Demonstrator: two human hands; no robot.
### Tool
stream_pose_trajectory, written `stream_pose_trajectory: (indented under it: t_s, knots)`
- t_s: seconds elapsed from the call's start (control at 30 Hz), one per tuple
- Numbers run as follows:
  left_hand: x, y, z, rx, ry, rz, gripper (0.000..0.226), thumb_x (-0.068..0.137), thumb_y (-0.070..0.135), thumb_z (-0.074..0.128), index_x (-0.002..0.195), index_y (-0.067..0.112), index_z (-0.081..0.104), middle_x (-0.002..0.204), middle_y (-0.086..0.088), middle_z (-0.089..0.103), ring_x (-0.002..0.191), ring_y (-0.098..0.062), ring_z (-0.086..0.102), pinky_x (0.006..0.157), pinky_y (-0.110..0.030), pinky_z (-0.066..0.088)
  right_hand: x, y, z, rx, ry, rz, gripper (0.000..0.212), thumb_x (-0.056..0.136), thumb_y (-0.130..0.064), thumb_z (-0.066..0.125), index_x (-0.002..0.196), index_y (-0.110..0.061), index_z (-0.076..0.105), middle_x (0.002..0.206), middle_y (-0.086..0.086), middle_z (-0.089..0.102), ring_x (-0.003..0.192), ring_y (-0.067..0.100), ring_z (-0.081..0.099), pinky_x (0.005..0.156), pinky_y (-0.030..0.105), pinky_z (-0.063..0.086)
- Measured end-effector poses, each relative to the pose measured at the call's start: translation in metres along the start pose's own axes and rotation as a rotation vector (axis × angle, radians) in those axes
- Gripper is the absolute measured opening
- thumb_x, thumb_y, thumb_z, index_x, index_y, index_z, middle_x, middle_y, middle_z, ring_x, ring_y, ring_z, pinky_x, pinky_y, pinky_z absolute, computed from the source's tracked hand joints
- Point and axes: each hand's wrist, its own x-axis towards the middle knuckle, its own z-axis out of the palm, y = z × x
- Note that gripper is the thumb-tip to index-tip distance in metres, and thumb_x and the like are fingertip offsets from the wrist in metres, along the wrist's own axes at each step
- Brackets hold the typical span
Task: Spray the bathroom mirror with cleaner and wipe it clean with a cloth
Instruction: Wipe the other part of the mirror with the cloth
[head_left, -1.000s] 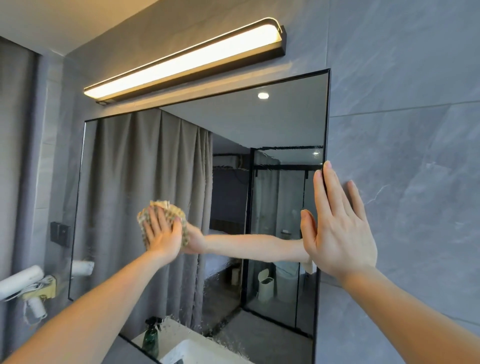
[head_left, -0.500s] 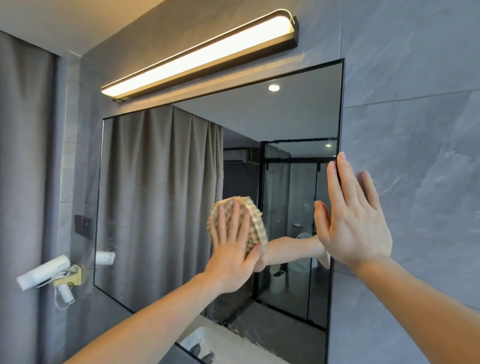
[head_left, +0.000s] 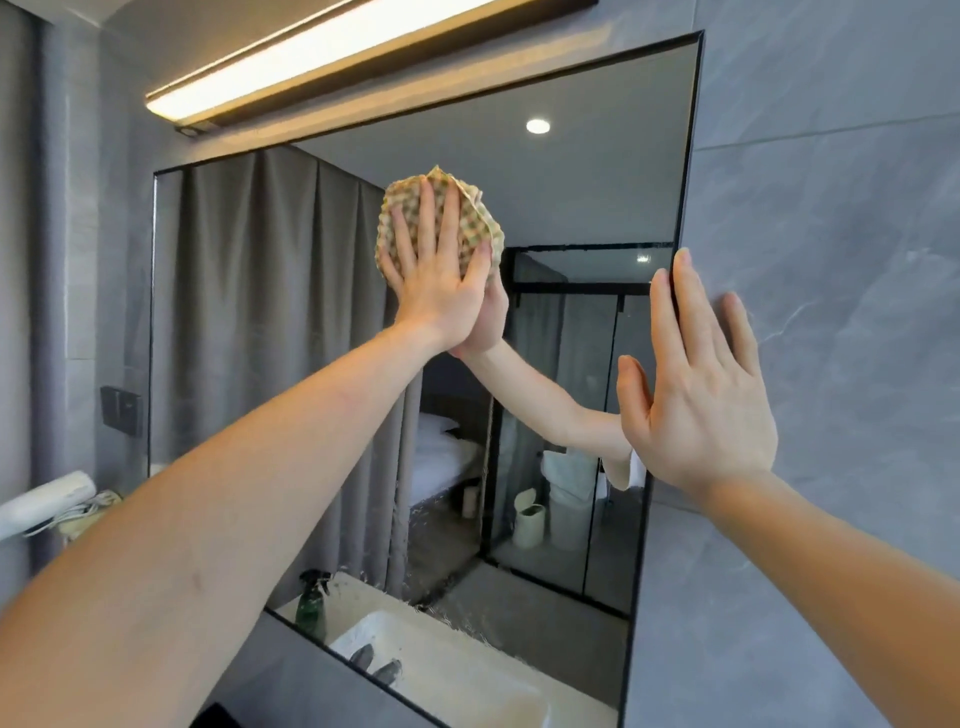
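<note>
Bright wall lamp (head_left: 332, 57) glare, sharp focus, wide-angle edge bending

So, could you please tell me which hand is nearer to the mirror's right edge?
Right. The right hand lies flat across the right edge of the mirror, fingers reaching onto the wall tile. The left hand presses the cloth on the glass, nearer the middle.

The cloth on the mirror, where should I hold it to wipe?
Press the cloth flat from the front, palm at its lower middle and fingers spread upward, as the left hand does. It is a bunched pad lying against the mirror, so nothing needs pinching.
</note>
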Motion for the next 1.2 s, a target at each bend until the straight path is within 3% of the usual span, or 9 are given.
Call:
stream_pose_trajectory:
  t_s: [0.17, 0.3, 0.47, 0.63, 0.7, 0.87, 0.97, 1.07, 1.2]
  knots:
    - [-0.02, -0.014, 0.008, -0.003, 0.036, 0.01, 0.074, 0.103, 0.061, 0.015, 0.169, 0.031, -0.001, 0.178, 0.003, -0.007, 0.164, -0.027, -0.011, 0.131, -0.053, -0.007, 0.0, -0.001, -0.001, 0.01, 0.002, -0.004, 0.071, 0.104, -0.024, 0.049, 0.163, 0.006, 0.024, 0.174, 0.025, 0.016, 0.16, 0.034, 0.027, 0.132, 0.052, 0.014]
    - [-0.072, -0.056, 0.034, -0.077, 0.074, -0.045, 0.067, 0.109, 0.055, 0.017, 0.168, 0.034, -0.009, 0.178, 0.005, -0.007, 0.165, -0.027, -0.003, 0.13, -0.061, 0.008, 0.0, -0.002, -0.001, 0.016, 0.002, -0.003, 0.071, 0.104, -0.025, 0.048, 0.164, 0.005, 0.022, 0.175, 0.024, 0.015, 0.161, 0.033, 0.025, 0.133, 0.052, 0.013]
    - [-0.197, -0.139, 0.034, -0.017, -0.176, -0.08, 0.076, 0.106, 0.057, 0.008, 0.166, 0.02, -0.019, 0.175, -0.002, -0.023, 0.163, -0.027, -0.018, 0.131, -0.059, 0.0, 0.0, -0.001, 0.0, 0.007, -0.014, 0.001, 0.072, 0.105, -0.029, 0.045, 0.164, 0.004, 0.021, 0.175, 0.023, 0.014, 0.161, 0.033, 0.026, 0.133, 0.052, 0.012]
    - [-0.282, -0.218, 0.045, 0.075, -0.449, -0.339, 0.097, 0.087, 0.082, -0.017, 0.155, 0.017, -0.04, 0.163, -0.002, -0.047, 0.156, -0.023, -0.036, 0.132, -0.055, -0.005, -0.001, 0.0, 0.0, 0.006, -0.012, 0.0, 0.072, 0.105, -0.029, 0.044, 0.164, 0.003, 0.02, 0.176, 0.022, 0.013, 0.161, 0.033, 0.026, 0.133, 0.052, 0.011]
    - [-0.292, -0.228, 0.047, 0.076, -0.494, -0.408, 0.096, 0.086, 0.079, -0.014, 0.154, 0.016, -0.04, 0.161, -0.001, -0.05, 0.155, -0.023, -0.037, 0.132, -0.054, -0.005, -0.001, 0.0, 0.0, 0.005, -0.01, 0.001, 0.072, 0.105, -0.029, 0.043, 0.165, 0.003, 0.02, 0.176, 0.022, 0.012, 0.16, 0.033, 0.028, 0.133, 0.052, 0.012]
    - [-0.282, -0.21, 0.038, -0.041, -0.512, -0.467, 0.085, 0.091, 0.066, 0.006, 0.146, 0.023, -0.043, 0.155, 0.005, -0.052, 0.156, -0.027, -0.034, 0.131, -0.056, -0.008, -0.001, -0.001, 0.0, 0.005, -0.02, 0.0, 0.073, 0.105, -0.026, 0.049, 0.165, 0.003, 0.02, 0.175, 0.022, 0.012, 0.16, 0.034, 0.028, 0.133, 0.052, 0.012]
    - [-0.257, -0.179, 0.028, -0.093, -0.447, -0.456, 0.09, 0.088, 0.079, 0.002, 0.145, 0.031, -0.047, 0.157, 0.007, -0.053, 0.155, -0.026, -0.037, 0.129, -0.059, -0.01, 0.0, -0.001, -0.001, 0.004, -0.023, 0.0, 0.072, 0.105, -0.027, 0.047, 0.165, 0.003, 0.02, 0.176, 0.022, 0.012, 0.159, 0.035, 0.029, 0.133, 0.053, 0.013]
    - [-0.212, -0.123, 0.023, -0.074, -0.317, -0.246, 0.089, 0.09, 0.083, -0.007, 0.153, 0.032, -0.043, 0.166, 0.005, -0.044, 0.155, -0.026, -0.037, 0.129, -0.059, -0.013, 0.0, -0.002, -0.001, 0.01, -0.02, 0.003, 0.072, 0.104, -0.029, 0.044, 0.165, 0.003, 0.02, 0.175, 0.022, 0.012, 0.159, 0.035, 0.029, 0.133, 0.053, 0.013]
    - [-0.143, -0.035, 0.016, -0.034, -0.202, 0.071, 0.084, 0.103, 0.066, 0.021, 0.166, 0.028, -0.021, 0.172, 0.003, -0.031, 0.159, -0.031, -0.03, 0.127, -0.063, -0.013, 0.0, -0.001, -0.002, 0.003, -0.021, 0.003, 0.072, 0.105, -0.028, 0.045, 0.164, 0.004, 0.021, 0.175, 0.024, 0.013, 0.159, 0.035, 0.029, 0.133, 0.053, 0.013]
